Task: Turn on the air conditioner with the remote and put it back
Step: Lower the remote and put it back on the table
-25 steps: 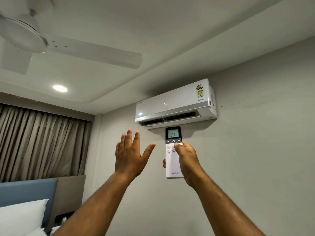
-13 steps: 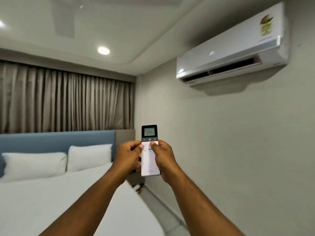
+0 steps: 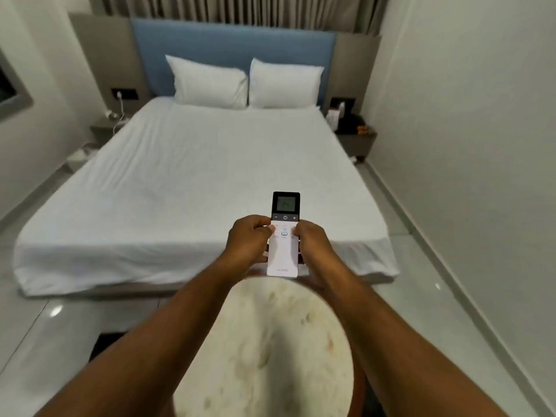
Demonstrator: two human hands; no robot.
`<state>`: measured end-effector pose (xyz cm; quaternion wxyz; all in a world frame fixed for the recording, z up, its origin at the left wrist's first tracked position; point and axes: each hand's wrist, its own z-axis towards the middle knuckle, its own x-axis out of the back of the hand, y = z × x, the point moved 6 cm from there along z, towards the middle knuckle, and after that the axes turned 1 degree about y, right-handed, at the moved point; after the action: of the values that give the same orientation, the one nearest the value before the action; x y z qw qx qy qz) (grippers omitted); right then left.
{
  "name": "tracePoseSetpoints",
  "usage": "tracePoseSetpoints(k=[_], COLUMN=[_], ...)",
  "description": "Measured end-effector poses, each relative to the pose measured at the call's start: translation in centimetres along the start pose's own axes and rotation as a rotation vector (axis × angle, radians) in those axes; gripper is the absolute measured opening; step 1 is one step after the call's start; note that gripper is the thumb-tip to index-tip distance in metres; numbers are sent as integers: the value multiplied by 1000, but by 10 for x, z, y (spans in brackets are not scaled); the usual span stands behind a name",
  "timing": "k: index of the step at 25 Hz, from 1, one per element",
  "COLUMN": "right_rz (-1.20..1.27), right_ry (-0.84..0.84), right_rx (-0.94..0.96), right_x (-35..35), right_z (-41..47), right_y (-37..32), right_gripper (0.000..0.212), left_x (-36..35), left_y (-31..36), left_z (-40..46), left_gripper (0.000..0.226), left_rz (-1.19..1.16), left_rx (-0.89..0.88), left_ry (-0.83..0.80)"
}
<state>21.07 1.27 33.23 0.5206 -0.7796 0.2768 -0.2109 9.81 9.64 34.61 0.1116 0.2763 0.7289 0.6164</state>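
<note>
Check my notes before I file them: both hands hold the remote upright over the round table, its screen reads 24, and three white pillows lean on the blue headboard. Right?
Not quite. The head view shows two white pillows, not three, against the blue headboard. The rest stands: the left hand and right hand hold the remote over the round table, its screen reading 24.

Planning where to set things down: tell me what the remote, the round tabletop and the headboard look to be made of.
Remote: likely hard plastic, smooth matte white body with a glossy dark screen.
Round tabletop: looks like polished stone or a marble-look laminate, cream with tan veins; blurred, so unsure.
Headboard: seemingly padded blue fabric or leatherette, flat and matte.
</note>
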Motion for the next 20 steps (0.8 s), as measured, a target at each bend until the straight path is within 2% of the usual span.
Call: tracePoseSetpoints(k=[5, 12, 16, 20], right_rz=[-78, -207, -327, -436], right_ry=[-51, -72, -63, -36], right_rx=[-148, -358, -357, -347], right_x=[-19, -23, -25, -24], right_z=[20, 39, 51, 53], right_y=[149, 338, 400, 432], right_gripper=[30, 28, 29, 28], left_x=[-1, -29, -40, -48], left_y=[-156, -348, -415, -451], left_z=[-5, -20, -27, -29], left_gripper=[18, 25, 28, 26], left_rz=[57, 130, 178, 264], left_rx=[251, 454, 497, 477], left_ry=[41, 89, 145, 177])
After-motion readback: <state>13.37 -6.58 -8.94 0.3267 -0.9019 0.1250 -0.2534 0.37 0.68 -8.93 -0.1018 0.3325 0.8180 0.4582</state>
